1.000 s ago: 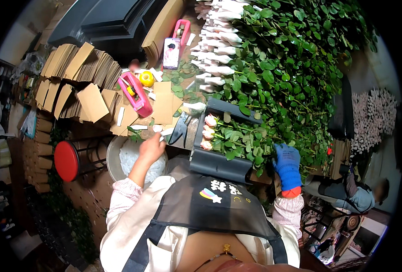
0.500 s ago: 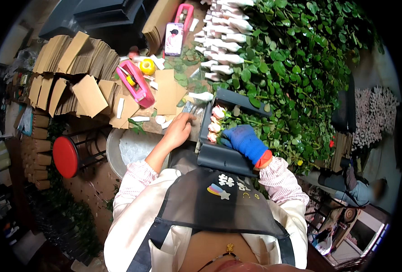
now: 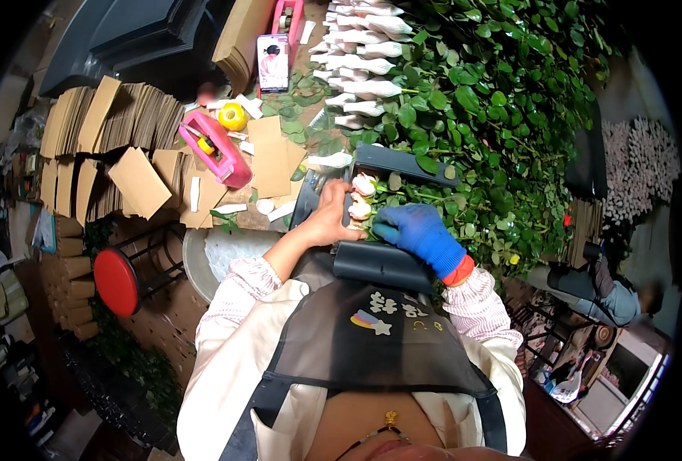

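Rosebuds (image 3: pixel 362 198) lie bunched in a dark tray (image 3: pixel 379 265), the bare left hand (image 3: pixel 330 217) with fingers pressed on them, the blue-gloved right hand (image 3: pixel 416 233) curled over their stems. Left of the fingers: brown cardboard sheets (image 3: pixel 137 180), a pink tape dispenser (image 3: pixel 218 147) on the desk (image 3: pixel 268 219).

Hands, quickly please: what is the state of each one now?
Left hand: bare, resting on the pale rose heads; grasp cannot be told.
Right hand: blue-gloved, closed on the rose stems.

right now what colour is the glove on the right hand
Blue glove with a red-orange cuff, clearest in the head view.
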The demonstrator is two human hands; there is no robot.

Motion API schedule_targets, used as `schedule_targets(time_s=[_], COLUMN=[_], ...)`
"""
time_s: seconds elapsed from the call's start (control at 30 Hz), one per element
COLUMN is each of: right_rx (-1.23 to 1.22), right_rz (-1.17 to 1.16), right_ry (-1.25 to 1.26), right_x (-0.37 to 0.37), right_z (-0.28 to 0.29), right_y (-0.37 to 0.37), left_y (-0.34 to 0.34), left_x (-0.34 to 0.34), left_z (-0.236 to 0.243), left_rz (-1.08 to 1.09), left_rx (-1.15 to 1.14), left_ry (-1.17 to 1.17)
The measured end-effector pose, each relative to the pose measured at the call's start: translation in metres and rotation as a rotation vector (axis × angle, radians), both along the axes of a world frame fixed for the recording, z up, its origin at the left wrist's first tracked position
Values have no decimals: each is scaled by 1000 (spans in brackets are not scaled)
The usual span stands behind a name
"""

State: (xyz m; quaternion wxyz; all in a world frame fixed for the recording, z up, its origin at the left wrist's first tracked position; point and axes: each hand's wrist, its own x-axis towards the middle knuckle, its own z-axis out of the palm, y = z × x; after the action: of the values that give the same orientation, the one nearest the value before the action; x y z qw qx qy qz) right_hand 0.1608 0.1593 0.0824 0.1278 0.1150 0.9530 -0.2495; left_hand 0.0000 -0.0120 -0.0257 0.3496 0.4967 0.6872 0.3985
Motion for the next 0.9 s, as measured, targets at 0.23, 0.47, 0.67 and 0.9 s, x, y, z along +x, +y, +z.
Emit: schedule_targets(time_s=[0.23, 0.47, 0.67, 0.9], right_rx=[207, 177, 157, 221], right_rz=[16, 132, -31, -23], right_ry=[-34, -70, 2, -19], right_x=[-3, -8, -3, -10], right_z=[-35, -39, -20, -34], right_y=[-1, -2, -2, 1], left_y=[3, 11, 5, 8], left_x=[-1, -3, 12, 14], left_z=[-1, 11, 7, 2], left_rz=[-36, 91, 190, 222], left_rx=[-106, -86, -3, -6], left_ry=[-48, -234, -109, -153])
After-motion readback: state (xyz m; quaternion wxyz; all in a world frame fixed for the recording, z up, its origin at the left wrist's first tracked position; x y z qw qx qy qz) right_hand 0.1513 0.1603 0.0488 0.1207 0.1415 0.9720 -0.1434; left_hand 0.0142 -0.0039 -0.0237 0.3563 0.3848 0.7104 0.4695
